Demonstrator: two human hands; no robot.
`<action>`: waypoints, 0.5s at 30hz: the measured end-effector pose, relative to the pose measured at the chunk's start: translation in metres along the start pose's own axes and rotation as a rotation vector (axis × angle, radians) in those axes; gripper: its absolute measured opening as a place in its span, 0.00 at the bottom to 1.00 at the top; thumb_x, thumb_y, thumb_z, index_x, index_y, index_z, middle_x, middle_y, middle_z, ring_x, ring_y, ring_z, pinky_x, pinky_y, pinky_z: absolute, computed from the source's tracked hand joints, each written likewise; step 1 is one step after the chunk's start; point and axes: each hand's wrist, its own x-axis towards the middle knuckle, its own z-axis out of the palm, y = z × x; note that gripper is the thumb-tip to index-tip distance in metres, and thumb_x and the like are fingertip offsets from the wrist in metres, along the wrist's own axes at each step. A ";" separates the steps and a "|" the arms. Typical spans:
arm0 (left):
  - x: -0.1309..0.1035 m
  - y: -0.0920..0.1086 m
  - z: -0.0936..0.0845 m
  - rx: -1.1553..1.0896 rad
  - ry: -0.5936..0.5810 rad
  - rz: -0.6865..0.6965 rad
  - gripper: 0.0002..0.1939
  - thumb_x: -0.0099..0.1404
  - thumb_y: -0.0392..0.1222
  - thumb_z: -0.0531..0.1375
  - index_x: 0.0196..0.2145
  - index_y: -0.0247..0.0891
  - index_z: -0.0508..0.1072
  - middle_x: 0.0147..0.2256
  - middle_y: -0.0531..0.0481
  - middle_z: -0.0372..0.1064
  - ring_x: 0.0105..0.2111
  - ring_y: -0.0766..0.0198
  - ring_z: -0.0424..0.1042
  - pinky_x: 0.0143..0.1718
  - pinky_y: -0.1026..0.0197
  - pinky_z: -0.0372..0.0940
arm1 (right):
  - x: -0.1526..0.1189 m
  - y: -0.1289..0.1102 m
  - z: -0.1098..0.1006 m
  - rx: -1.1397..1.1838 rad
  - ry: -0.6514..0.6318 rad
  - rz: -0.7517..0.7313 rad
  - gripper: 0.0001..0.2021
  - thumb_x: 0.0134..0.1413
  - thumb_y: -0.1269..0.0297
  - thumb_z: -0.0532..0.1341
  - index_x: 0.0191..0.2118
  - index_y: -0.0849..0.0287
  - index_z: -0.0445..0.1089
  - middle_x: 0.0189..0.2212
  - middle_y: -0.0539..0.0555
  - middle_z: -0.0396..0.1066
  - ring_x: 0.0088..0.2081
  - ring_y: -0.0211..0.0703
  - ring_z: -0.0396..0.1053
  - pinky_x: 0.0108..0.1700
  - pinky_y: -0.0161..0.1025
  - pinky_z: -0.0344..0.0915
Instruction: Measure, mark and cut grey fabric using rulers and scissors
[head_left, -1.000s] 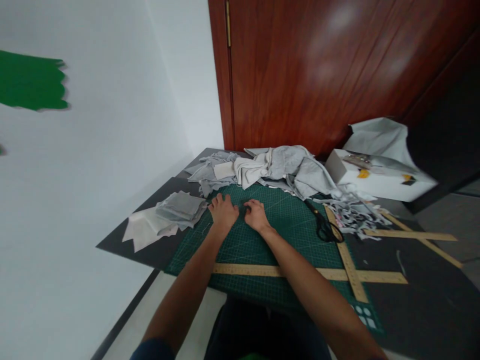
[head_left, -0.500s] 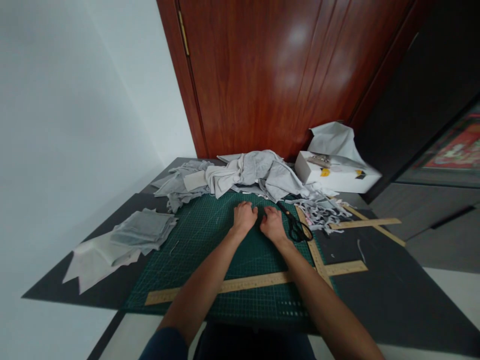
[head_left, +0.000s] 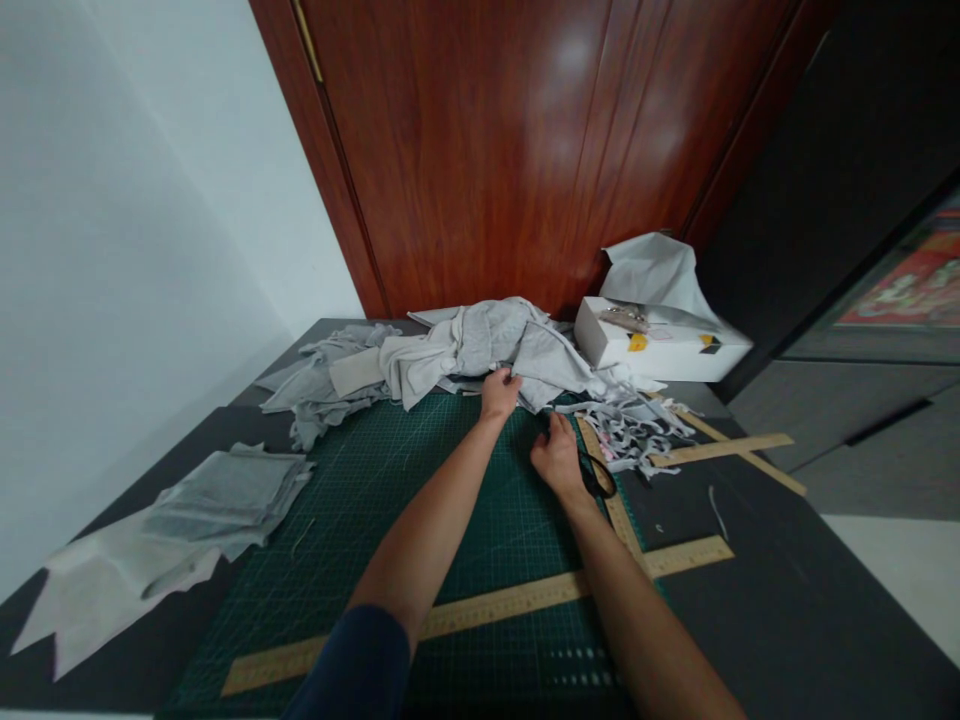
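My left hand (head_left: pixel 499 394) is at the front edge of the grey cloth pile (head_left: pixel 487 340), its fingers closed where they meet the fabric; what they pinch is too small to make out. My right hand (head_left: pixel 555 452) lies over the black scissors (head_left: pixel 598 474), beside their handle loops, with its fingers bent and partly hidden. Both hands are above the far part of the green cutting mat (head_left: pixel 375 500). A wooden ruler (head_left: pixel 510 602) crosses the mat under my forearms, and another ruler (head_left: pixel 621 520) meets it on the right.
Folded grey cloths (head_left: pixel 232 490) lie at the left. Cut fabric strips (head_left: pixel 630 425) are heaped right of the scissors, near two more crossed rulers (head_left: pixel 750 446). A white box (head_left: pixel 660 345) stands at the back right, before the wooden door (head_left: pixel 480 150).
My left hand has reached forward to the cloth pile. My right hand has shifted right, onto the scissors. The camera view has moved somewhat, so the mat and left cloths appear lower and larger.
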 end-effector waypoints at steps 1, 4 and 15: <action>0.001 -0.001 0.002 -0.033 -0.001 0.003 0.08 0.62 0.34 0.64 0.25 0.39 0.71 0.25 0.55 0.67 0.31 0.63 0.69 0.40 0.62 0.64 | 0.000 0.002 0.001 0.008 0.009 -0.010 0.30 0.53 0.72 0.57 0.63 0.69 0.69 0.57 0.73 0.71 0.61 0.65 0.68 0.66 0.60 0.66; -0.003 -0.003 0.002 -0.131 0.014 0.011 0.11 0.63 0.36 0.61 0.25 0.40 0.65 0.24 0.58 0.60 0.29 0.66 0.63 0.35 0.65 0.60 | 0.000 0.004 0.003 0.025 0.040 -0.022 0.30 0.52 0.73 0.56 0.62 0.67 0.69 0.56 0.71 0.72 0.60 0.64 0.68 0.65 0.61 0.66; -0.037 0.016 -0.085 -0.892 0.282 -0.327 0.06 0.63 0.43 0.63 0.35 0.40 0.71 0.27 0.57 0.65 0.29 0.66 0.70 0.33 0.65 0.67 | 0.002 -0.008 -0.013 0.152 0.013 0.036 0.25 0.53 0.70 0.57 0.58 0.65 0.71 0.54 0.70 0.74 0.56 0.60 0.71 0.63 0.58 0.68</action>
